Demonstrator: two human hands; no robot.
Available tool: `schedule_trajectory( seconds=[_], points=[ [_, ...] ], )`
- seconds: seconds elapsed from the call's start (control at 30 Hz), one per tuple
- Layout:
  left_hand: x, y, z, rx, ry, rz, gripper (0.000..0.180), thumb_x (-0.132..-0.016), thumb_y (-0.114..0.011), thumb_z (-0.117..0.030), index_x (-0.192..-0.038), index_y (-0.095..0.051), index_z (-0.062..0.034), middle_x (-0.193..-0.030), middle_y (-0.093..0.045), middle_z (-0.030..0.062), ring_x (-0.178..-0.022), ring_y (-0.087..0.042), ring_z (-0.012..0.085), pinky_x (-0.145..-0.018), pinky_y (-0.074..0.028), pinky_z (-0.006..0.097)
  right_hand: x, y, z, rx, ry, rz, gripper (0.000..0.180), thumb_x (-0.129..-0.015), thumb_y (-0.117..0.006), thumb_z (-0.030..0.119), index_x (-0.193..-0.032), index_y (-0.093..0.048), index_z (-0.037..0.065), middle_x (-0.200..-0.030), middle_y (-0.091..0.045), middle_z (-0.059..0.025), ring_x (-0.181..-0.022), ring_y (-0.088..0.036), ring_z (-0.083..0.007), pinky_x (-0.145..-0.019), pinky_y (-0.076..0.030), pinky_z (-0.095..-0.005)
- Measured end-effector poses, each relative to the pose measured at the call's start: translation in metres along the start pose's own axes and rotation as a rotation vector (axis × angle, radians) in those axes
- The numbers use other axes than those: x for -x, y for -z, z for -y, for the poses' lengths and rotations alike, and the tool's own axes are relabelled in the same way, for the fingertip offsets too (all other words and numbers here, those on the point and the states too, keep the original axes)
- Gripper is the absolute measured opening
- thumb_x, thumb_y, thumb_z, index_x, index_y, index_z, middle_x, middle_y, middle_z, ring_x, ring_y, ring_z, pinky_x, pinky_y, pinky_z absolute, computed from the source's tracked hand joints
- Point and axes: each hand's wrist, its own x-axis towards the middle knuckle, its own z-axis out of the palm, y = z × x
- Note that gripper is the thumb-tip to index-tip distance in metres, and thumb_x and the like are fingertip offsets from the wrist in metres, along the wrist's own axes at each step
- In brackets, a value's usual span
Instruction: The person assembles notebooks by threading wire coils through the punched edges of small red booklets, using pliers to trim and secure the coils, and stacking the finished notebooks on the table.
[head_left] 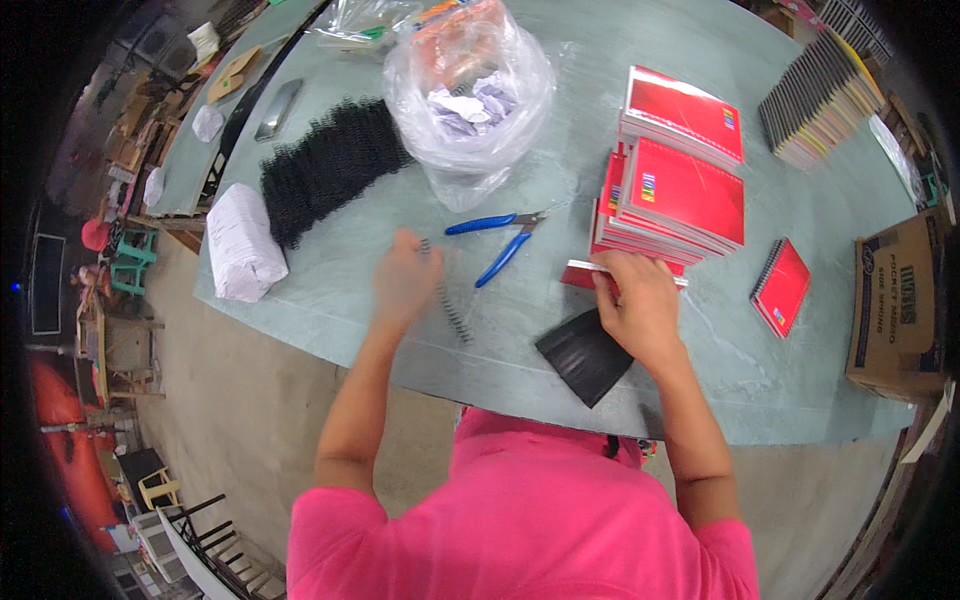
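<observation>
Pink cotton of my short-sleeved shirt (520, 500) lies closest, and just past it is the pale green tabletop (500, 350) I'm leaning up to. My right hand (642, 305) is closed on a slim red-covered pad with a pale edge (580, 273), keeping it upright, most likely so that edge stays exposed. It sits right in front of the lower stack of glossy red notebooks (690, 195), presumably because a short reach is easier. My left hand (408, 280) is narrowed around a thin black wire coil (455, 315) that trails down toward me; blur smears those fingers, so I can't tell exactly which ones pinch it.

The thick heap of black wire coils (335, 165) spreads beyond that hand, on its own side, which should spare me crossing over. Between my hands, a little farther off, lie the blue-handled metal cutters (500, 238), handy for either one (the handles are splayed, and they point away from me).

As for pose, my left forearm rises nearly straight, elbow low by the sleeve. My right forearm slants inward from the elbow, the back of the hand uppermost, fingers curled over the pad, the wrist beside a flat black four-sided piece (585, 362) whose one corner it hides.
</observation>
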Motion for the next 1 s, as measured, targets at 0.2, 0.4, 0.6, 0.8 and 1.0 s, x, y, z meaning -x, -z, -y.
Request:
schedule_trajectory(
  seconds=[0.2, 0.4, 0.6, 0.8, 1.0],
  points=[
    [0.012, 0.01, -0.01, 0.505, -0.243, 0.087, 0.017, -0.08, -0.063, -0.005, -0.095, -0.059, 0.0004, -0.071, -0.059, 0.0062, -0.062, -0.057, 0.0131, -0.058, -0.046, 0.026, 0.0, -0.008, -0.004, 0.003, 0.033, -0.077, 0.013, -0.077, -0.06, 0.01, -0.089, -0.058, 0.009, -0.077, -0.06, -0.0078, -0.074, -0.058, -0.0254, -0.067, -0.038, -0.0384],
    [0.053, -0.005, -0.084, 0.764, -0.455, 0.259, 0.018, -0.084, -0.062, -0.004, -0.102, -0.061, -0.0011, -0.086, -0.061, 0.0044, -0.08, -0.057, 0.0084, -0.069, -0.046, 0.021, -0.001, -0.008, 0.0, 0.049, 0.021, -0.082, 0.02, -0.075, -0.065, 0.019, -0.091, -0.059, 0.01, -0.075, -0.06, -0.0062, -0.073, -0.057, -0.0245, -0.068, -0.038, -0.038],
    [0.048, -0.005, -0.083, 0.97, -0.329, 0.292, 0.021, -0.084, -0.065, -0.009, -0.104, -0.064, -0.0019, -0.091, -0.064, 0.0048, -0.08, -0.059, 0.01, -0.07, -0.046, 0.022, -0.001, -0.026, 0.009, 0.203, -0.067, -0.164, 0.03, -0.067, -0.071, 0.036, -0.081, -0.061, 0.012, -0.072, -0.059, -0.0032, -0.071, -0.055, -0.0215, -0.068, -0.034, -0.0382],
    [0.053, -0.002, -0.095, 0.688, -0.53, 0.162, 0.019, -0.083, -0.065, -0.01, -0.1, -0.066, -0.0019, -0.089, -0.065, 0.0095, -0.077, -0.061, 0.0144, -0.068, -0.047, 0.025, -0.002, -0.024, 0.007, 0.208, -0.035, -0.172, 0.028, -0.068, -0.071, 0.038, -0.074, -0.061, 0.012, -0.07, -0.058, -0.0032, -0.071, -0.054, -0.021, -0.067, -0.033, -0.0381],
    [0.048, -0.008, -0.1, 0.527, -0.689, -0.04, 0.015, -0.082, -0.064, -0.008, -0.096, -0.064, -0.0009, -0.081, -0.063, 0.0117, -0.071, -0.06, 0.0224, -0.063, -0.046, 0.031, 0.001, -0.021, 0.008, 0.151, -0.003, -0.164, 0.02, -0.071, -0.07, 0.03, -0.076, -0.061, 0.012, -0.069, -0.056, -0.003, -0.07, -0.054, -0.0211, -0.065, -0.033, -0.0369]
  ],
)
